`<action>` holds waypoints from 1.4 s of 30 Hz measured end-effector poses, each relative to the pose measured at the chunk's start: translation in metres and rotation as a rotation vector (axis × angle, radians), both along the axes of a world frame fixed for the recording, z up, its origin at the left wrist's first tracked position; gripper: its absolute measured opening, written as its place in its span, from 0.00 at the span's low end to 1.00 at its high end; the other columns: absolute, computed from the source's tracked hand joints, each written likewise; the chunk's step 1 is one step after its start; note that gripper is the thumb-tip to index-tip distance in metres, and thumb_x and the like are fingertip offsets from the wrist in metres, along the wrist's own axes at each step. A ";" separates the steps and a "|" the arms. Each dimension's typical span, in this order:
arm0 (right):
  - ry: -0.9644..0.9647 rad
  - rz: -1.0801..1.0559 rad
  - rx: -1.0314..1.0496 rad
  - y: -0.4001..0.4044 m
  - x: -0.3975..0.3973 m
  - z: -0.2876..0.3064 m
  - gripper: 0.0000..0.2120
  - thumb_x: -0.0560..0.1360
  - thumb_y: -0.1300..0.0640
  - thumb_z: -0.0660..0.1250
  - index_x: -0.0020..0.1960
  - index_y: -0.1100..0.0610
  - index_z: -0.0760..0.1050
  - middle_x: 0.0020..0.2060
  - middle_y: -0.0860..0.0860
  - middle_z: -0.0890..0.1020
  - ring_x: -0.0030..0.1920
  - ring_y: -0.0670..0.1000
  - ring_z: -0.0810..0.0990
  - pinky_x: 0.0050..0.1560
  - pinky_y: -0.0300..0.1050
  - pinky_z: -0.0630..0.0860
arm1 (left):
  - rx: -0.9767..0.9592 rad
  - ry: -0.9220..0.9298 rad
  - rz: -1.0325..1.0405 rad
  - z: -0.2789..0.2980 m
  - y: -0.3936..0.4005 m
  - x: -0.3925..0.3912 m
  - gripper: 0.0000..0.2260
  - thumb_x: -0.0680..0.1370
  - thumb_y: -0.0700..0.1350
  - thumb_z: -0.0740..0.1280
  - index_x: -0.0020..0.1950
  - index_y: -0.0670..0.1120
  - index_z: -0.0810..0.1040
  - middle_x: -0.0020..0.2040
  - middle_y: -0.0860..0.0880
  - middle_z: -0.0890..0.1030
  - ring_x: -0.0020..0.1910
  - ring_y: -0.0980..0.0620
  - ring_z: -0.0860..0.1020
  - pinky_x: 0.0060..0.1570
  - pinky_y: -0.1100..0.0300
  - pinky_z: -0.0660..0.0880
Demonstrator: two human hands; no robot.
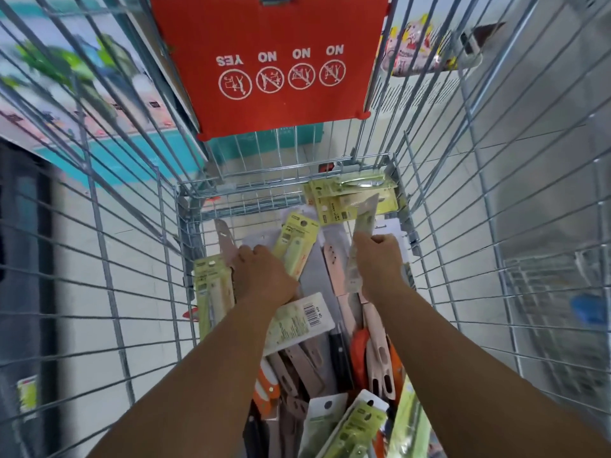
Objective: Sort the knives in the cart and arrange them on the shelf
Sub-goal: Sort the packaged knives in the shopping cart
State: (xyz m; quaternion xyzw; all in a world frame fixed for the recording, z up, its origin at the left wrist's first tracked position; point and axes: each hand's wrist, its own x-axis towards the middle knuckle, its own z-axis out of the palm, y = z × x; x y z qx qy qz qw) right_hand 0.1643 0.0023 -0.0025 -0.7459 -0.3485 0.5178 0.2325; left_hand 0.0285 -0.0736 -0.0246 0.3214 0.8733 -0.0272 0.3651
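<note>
Two bare forearms reach from the bottom edge down into a wire cart (139, 266), and between them lie the nearest things: green packaged knives (355, 424) and orange-handled knives (266, 386) in the near end of the cart.

On the left side, the left hand (261, 276) is down in the pile with its fingers curled over the far edge of something. Its grip seems to hold a pinkish knife blade (226, 242) that stands up beside it, but I cannot tell this for sure because the hand hides the contact. Just right of this hand lies a yellow-green knife package (297, 246), tilted. A white card with a barcode (299, 320) lies under the left wrist.

The right hand (380, 262) has its grip closed around a knife in a clear sleeve (362, 233). This knife points upward and away, tilted a little to the right, and its lower end comes out below the hand.

More knives fill the cart floor: beige-handled knives (377, 352) near the right forearm, a black-handled knife (339, 352) in the middle, and green packages (350, 196) leaning at the far end. A red sign (274, 61) with white "NO" and "YES" marks hangs on the far wall of the cart.
</note>
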 end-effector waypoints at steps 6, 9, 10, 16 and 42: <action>-0.029 -0.167 -0.009 0.016 -0.002 -0.009 0.16 0.76 0.46 0.62 0.42 0.57 0.62 0.29 0.50 0.66 0.24 0.48 0.65 0.21 0.37 0.61 | 0.215 -0.112 0.188 0.008 -0.008 -0.001 0.26 0.64 0.54 0.75 0.57 0.49 0.69 0.53 0.49 0.77 0.55 0.45 0.75 0.52 0.50 0.76; -0.027 -0.261 0.005 0.021 -0.005 -0.015 0.17 0.77 0.45 0.62 0.47 0.58 0.62 0.31 0.49 0.64 0.29 0.49 0.64 0.30 0.41 0.63 | 0.397 -0.222 0.262 0.024 -0.002 0.003 0.28 0.59 0.59 0.73 0.56 0.54 0.71 0.51 0.53 0.79 0.52 0.49 0.78 0.51 0.51 0.77; -0.010 -0.289 0.000 0.024 -0.006 -0.015 0.17 0.77 0.46 0.62 0.47 0.58 0.61 0.31 0.49 0.64 0.30 0.49 0.65 0.32 0.41 0.64 | 0.434 -0.229 0.244 0.030 0.005 0.004 0.28 0.59 0.61 0.71 0.56 0.55 0.71 0.52 0.53 0.79 0.52 0.50 0.77 0.51 0.51 0.77; 0.146 -0.389 -0.048 0.045 -0.014 -0.011 0.20 0.76 0.46 0.66 0.54 0.57 0.61 0.40 0.51 0.72 0.38 0.51 0.73 0.43 0.47 0.71 | 0.584 -0.090 -0.154 0.032 0.085 0.010 0.26 0.70 0.52 0.72 0.66 0.49 0.73 0.55 0.47 0.80 0.53 0.45 0.77 0.53 0.53 0.75; -0.305 0.886 0.231 -0.037 0.000 -0.003 0.34 0.74 0.58 0.67 0.76 0.54 0.57 0.74 0.56 0.60 0.73 0.58 0.59 0.72 0.51 0.59 | 0.314 0.069 -0.304 0.016 -0.034 0.007 0.24 0.80 0.51 0.56 0.75 0.47 0.57 0.75 0.44 0.59 0.73 0.44 0.58 0.72 0.49 0.58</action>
